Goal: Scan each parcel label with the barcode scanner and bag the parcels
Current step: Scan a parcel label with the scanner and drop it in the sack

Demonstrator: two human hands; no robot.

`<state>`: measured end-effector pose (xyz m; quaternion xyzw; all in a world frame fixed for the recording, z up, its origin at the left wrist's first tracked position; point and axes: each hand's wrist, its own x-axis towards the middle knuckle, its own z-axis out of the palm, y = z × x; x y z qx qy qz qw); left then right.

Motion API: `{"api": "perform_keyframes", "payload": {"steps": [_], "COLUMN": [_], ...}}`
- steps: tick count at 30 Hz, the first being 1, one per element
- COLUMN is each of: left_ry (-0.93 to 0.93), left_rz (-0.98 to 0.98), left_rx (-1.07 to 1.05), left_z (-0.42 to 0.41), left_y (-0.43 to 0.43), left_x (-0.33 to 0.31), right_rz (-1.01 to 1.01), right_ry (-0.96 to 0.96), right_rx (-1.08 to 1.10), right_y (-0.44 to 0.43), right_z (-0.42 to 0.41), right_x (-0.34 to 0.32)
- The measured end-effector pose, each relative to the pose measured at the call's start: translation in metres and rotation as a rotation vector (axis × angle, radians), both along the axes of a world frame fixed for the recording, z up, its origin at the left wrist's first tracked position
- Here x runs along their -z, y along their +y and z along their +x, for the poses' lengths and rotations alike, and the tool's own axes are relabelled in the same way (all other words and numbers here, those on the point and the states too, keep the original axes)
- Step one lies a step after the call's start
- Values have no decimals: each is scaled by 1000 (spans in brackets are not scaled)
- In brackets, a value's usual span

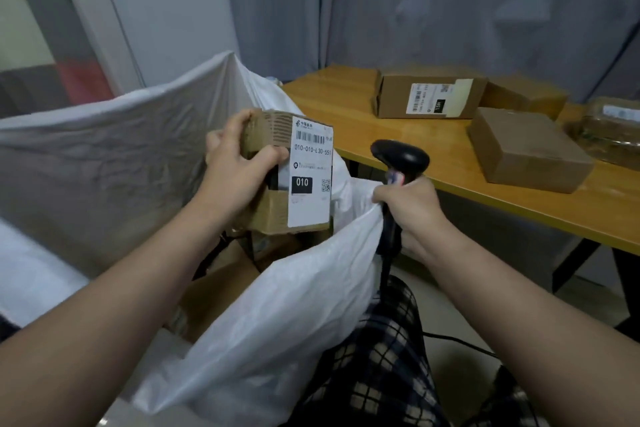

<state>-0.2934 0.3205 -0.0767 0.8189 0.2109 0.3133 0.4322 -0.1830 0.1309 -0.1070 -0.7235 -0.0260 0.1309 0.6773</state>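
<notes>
The white bag gapes at the left, soft and slack, so its rim needs holding. Over its mouth the left hand grips a small cardboard parcel by its upper left corner, thumb beside the label; it looks light and stiff, easy one-handed. The right hand clasps the scanner handle and pinches the bag's near rim. More parcels lie toward the desk's far edge.
</notes>
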Motion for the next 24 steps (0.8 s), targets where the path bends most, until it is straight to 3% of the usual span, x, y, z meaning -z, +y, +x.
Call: {"api": "perform_keyframes", "payload": {"steps": [3, 7, 10, 16, 21, 24], "left_ry": [169, 375, 601, 667, 932, 903], "left_rz": [65, -29, 136, 286, 356, 406], "left_rx": [98, 244, 247, 202, 506, 549], "left_z": [10, 23, 24, 41, 48, 54], "left_y": [-4, -10, -2, -5, -6, -15], "left_x": [12, 25, 33, 27, 34, 35], "right_rz": [-13, 0, 20, 61, -209, -270], "right_ry": [-86, -180, -174, -328, -285, -329], "right_rx": [-56, 28, 106, 161, 51, -43], "right_y": [7, 3, -10, -33, -66, -71], "right_z": [-11, -5, 4, 9, 18, 14], "right_x": [-9, -12, -10, -8, 21, 30]}}
